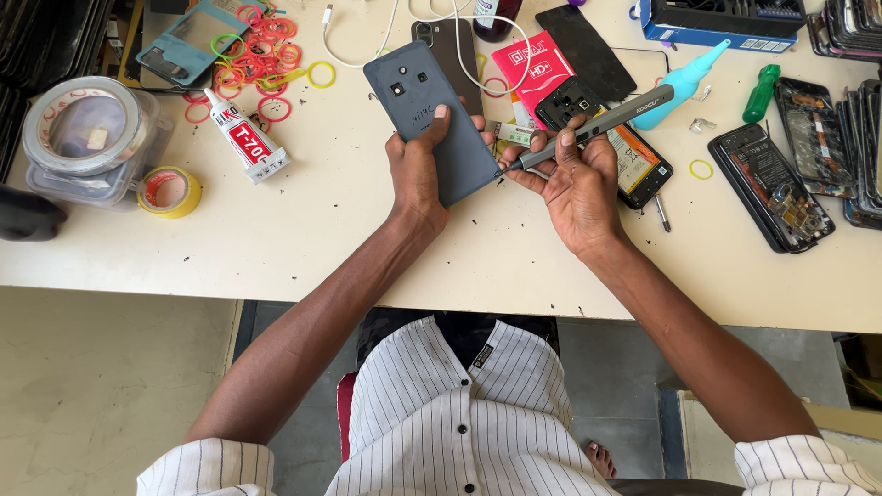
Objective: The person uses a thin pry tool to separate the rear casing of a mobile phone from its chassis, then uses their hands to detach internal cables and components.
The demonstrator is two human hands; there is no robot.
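Item: dark grey phone back cover (432, 115), held above the table (303, 230) in the left hand (418, 170), fingers grasping it; right hand (574, 179) clenched on a grey electric screwdriver (597, 124), tip at the cover's lower edge; step judged edge-working, calling for steady tip placement.

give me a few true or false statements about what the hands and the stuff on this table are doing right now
1. The left hand holds a dark grey phone back cover with its camera holes showing. True.
2. The right hand holds a pair of scissors. False: it grips a grey pen-style screwdriver, its tip at the cover's lower right edge.
3. A glue tube with a red label lies left of the cover. True.
4. The rubber bands are stacked in a closed jar. False: they lie loose on the white table.
5. A teal squeeze bottle lies right of the screwdriver. True.
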